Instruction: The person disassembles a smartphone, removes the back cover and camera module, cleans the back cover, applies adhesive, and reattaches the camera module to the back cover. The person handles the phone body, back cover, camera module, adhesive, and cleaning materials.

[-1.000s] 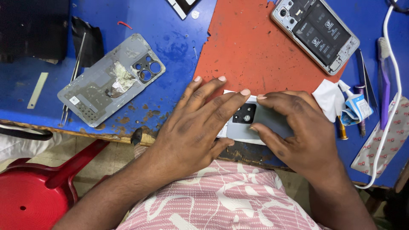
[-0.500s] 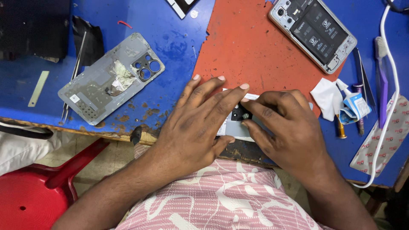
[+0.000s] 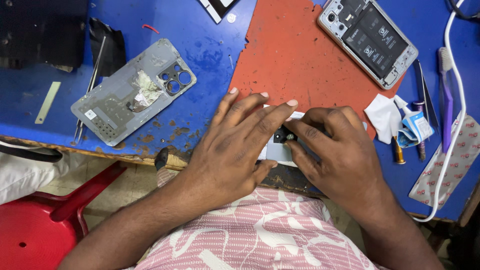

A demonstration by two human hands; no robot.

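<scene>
A grey phone back cover (image 3: 278, 150) with a black camera block lies at the near edge of the blue table, mostly hidden under my hands. My left hand (image 3: 234, 145) lies flat over its left part, fingers spread and pointing away from me. My right hand (image 3: 336, 150) grips its right part, with thumb and forefinger pressing at the camera block.
A second grey back cover (image 3: 131, 93) with round camera holes lies at the left, tweezers (image 3: 90, 90) beside it. An open phone (image 3: 367, 39) showing its battery rests on the red mat (image 3: 295, 55). A glue tube (image 3: 414, 125), a purple brush (image 3: 446, 95), a white cable (image 3: 457, 100) and a red stool (image 3: 40, 227) are nearby.
My right hand has slid left over the cover, and its fingers now close on the camera block. My left hand has stayed flat.
</scene>
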